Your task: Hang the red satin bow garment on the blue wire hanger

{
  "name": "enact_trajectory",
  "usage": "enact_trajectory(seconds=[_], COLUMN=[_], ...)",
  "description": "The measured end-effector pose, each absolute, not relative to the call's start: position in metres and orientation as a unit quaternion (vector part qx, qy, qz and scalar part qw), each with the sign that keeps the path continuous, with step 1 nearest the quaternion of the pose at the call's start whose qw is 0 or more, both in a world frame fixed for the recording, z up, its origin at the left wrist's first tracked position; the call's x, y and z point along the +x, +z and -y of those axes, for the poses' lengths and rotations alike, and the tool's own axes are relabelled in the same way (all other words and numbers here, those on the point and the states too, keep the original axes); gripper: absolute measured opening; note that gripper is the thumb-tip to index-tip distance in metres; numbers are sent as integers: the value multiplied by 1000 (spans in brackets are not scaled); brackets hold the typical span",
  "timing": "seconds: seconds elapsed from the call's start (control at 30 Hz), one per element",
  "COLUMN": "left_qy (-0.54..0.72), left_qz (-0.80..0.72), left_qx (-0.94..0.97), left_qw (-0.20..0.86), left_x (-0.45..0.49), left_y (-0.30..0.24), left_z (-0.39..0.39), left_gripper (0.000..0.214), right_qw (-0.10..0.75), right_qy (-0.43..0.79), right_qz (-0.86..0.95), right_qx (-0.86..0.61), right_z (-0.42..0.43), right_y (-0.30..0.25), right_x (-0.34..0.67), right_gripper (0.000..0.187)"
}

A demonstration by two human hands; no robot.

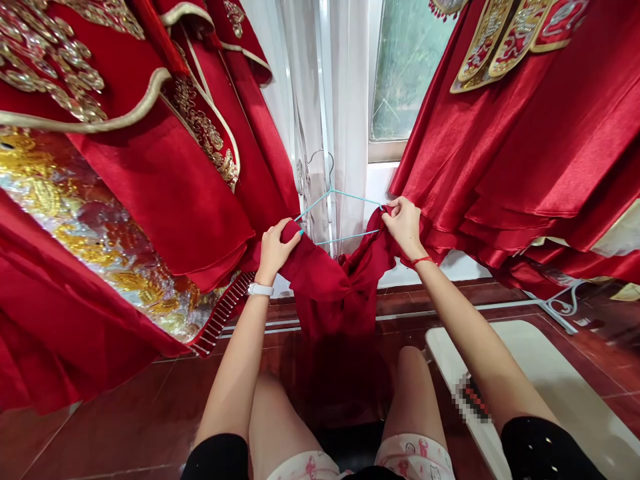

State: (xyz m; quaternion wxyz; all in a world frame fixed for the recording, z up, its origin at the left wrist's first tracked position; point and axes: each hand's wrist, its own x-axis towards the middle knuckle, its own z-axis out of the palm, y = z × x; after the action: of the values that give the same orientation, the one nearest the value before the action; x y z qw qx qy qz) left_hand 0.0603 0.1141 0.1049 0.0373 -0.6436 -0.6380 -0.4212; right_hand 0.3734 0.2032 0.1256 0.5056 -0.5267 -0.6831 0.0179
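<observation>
A dark red garment (pixel 335 287) droops between my hands over a thin light-blue wire hanger (pixel 345 195), whose metal hook points up in front of the white curtain. My left hand (pixel 274 248) is closed on the cloth at the hanger's left end. A white band sits on that wrist. My right hand (pixel 403 223) pinches the cloth at the hanger's right end, with a red string round the wrist. The garment's lower part hangs down toward my knees.
Red satin gowns with gold embroidery hang close on the left (pixel 125 173) and right (pixel 525 147). A sheer white curtain (pixel 325 100) and window (pixel 405 67) are straight ahead. A white padded board (pixel 550 380) on a metal stand lies at lower right on the reddish tile floor (pixel 125 413).
</observation>
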Motion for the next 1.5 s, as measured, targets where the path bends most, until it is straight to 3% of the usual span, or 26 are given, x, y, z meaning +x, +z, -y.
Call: enact_trajectory(seconds=[0.13, 0.27, 0.4, 0.5, 0.67, 0.8, 1.0, 1.2, 1.4, 1.5], left_qy=[-422, -412, -442, -478, -463, -491, -509, -537, -561, -558], left_qz=[643, 656, 688, 652, 484, 481, 503, 528, 441, 394], left_qx=[-638, -631, -564, -566, -742, -700, -675, -643, -636, -634], left_qw=[35, 38, 118, 162, -25, -193, -180, -141, -293, -362], left_x=[64, 68, 88, 122, 199, 239, 256, 260, 244, 238], left_y=[101, 99, 96, 92, 87, 88, 97, 95, 84, 78], left_z=[-116, -118, -106, -94, -119, -168, -187, -196, -205, -195], left_gripper=[44, 42, 50, 43, 34, 32, 16, 17, 13, 24], right_qw=[542, 507, 468, 474, 484, 476, 460, 448, 456, 479], right_qy=[55, 5, -31, -16, 2, 34, 43, -2, 119, 169], right_qz=[655, 691, 723, 730, 734, 743, 758, 759, 799, 789], right_qx=[-524, -516, -508, -492, -476, -469, -460, -472, -375, -346], right_z=[-211, -205, -197, -195, -192, -190, -191, -186, -198, -217], right_y=[131, 129, 124, 120, 120, 125, 135, 134, 118, 117], right_x=[375, 378, 381, 382, 380, 380, 381, 362, 390, 412], right_gripper=[10, 12, 11, 10, 10, 14, 20, 22, 41, 53])
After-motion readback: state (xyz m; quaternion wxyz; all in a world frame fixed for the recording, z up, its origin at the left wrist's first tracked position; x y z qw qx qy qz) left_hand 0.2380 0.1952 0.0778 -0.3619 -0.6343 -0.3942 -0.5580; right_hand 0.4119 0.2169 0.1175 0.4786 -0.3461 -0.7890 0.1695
